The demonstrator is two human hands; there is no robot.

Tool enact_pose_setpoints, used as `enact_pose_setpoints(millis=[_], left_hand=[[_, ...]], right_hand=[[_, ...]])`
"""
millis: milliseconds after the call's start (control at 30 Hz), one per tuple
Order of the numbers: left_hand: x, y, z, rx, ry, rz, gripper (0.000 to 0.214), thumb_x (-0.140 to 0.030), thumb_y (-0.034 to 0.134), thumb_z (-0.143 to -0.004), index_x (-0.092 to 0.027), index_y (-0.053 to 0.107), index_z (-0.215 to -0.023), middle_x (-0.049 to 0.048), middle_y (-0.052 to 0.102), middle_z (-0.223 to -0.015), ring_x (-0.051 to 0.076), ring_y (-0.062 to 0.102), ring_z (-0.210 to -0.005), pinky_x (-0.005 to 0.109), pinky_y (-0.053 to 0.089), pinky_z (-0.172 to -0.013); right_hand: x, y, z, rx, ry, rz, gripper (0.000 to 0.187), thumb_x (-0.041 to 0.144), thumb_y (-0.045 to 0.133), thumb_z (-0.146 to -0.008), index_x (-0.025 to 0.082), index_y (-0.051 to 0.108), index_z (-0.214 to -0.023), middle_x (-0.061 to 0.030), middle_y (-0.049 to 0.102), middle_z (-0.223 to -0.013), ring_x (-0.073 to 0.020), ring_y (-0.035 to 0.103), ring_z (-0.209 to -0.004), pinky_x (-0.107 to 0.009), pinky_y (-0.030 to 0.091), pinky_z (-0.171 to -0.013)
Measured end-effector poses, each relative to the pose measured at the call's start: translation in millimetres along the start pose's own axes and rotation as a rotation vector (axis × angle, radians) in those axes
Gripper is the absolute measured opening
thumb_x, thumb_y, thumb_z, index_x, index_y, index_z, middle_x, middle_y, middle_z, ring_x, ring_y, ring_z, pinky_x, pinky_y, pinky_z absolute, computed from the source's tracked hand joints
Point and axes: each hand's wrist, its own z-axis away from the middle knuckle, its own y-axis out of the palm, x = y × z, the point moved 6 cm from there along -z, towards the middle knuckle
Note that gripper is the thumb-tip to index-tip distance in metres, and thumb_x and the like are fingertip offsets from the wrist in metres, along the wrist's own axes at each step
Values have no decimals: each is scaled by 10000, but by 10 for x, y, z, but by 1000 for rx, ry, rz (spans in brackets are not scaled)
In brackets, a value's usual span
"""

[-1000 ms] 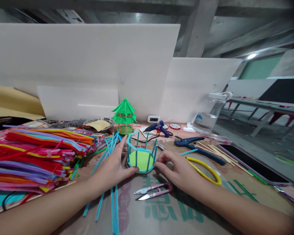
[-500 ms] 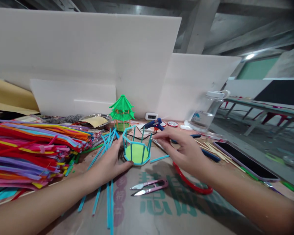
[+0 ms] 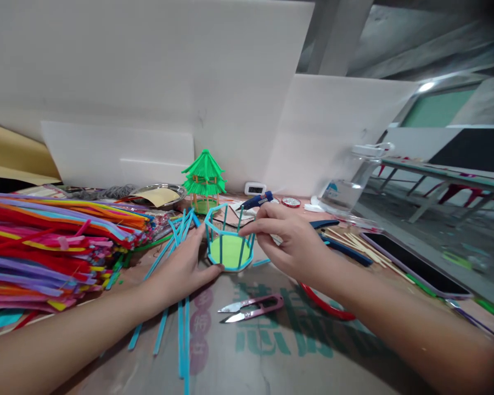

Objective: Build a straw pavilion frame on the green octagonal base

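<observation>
A small cage of blue sticks on a round green base (image 3: 229, 250) stands on the cardboard-covered table (image 3: 296, 362). My left hand (image 3: 181, 270) grips its left side, thumb at the base rim and fingers behind. My right hand (image 3: 290, 241) is closed round a blue hot glue gun (image 3: 256, 201), whose nozzle points left over the cage's right posts. Loose blue sticks (image 3: 181, 329) lie under and beside my left wrist.
A big heap of coloured pipe cleaners (image 3: 45, 247) fills the left. Behind the cage stand a green pagoda model (image 3: 205, 178) and a metal dish (image 3: 160, 195). Pink snips (image 3: 251, 307) lie in front. Blue pliers (image 3: 343, 249), wooden sticks (image 3: 364, 249), a phone (image 3: 415, 264) and a water bottle (image 3: 349, 189) are at the right.
My right hand left the cage's right side, reached back to the glue gun, and now holds it at the cage. My left hand stayed on the cage.
</observation>
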Motion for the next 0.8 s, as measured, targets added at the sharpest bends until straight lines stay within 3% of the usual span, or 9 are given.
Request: enact_pose_setpoints(millis=[333,433,500,633,800], left_hand=[[30,16,8,12,-22,-17,736,-372,685,-845,-227,331,-1474,157,524,-1454,330,501,-1365,528,427,-1131],[45,7,27,-9,-42,-42,761,-390,682,-849,-225,327,-1501,160,490,-1494,344,464,-1401,542,399,-1158],[72,4,38,-23,-79,-65,802,-416,685,-840,-212,313,-1521,172,480,-1506,368,446,-1417,560,390,-1164],[140,38,43,-10,-131,-85,918,-462,693,-827,-188,231,-1571,192,397,-1576,389,357,-1477,576,352,-1194],[156,35,77,-30,-91,-88,949,-433,690,-843,-224,151,-1596,182,366,-1594,372,364,-1476,580,347,-1199]], right_hand=[[-11,-54,-24,-33,53,-30,301,39,477,-891,157,747,-953,-43,623,-816,-144,572,-761,-261,444,-672],[27,-174,23,-117,124,-58,213,96,511,-933,151,692,-1031,-33,649,-831,-125,569,-723,-246,438,-658],[50,-194,118,-130,159,-62,90,155,557,-944,169,646,-942,-6,634,-773,-113,546,-675,-238,427,-641],[13,1,389,-11,165,-75,220,215,570,-940,200,514,-728,22,558,-672,-106,489,-621,-228,377,-586],[-202,240,624,37,349,-84,301,287,557,-933,208,453,-662,20,524,-630,-116,459,-586,-241,339,-546]])
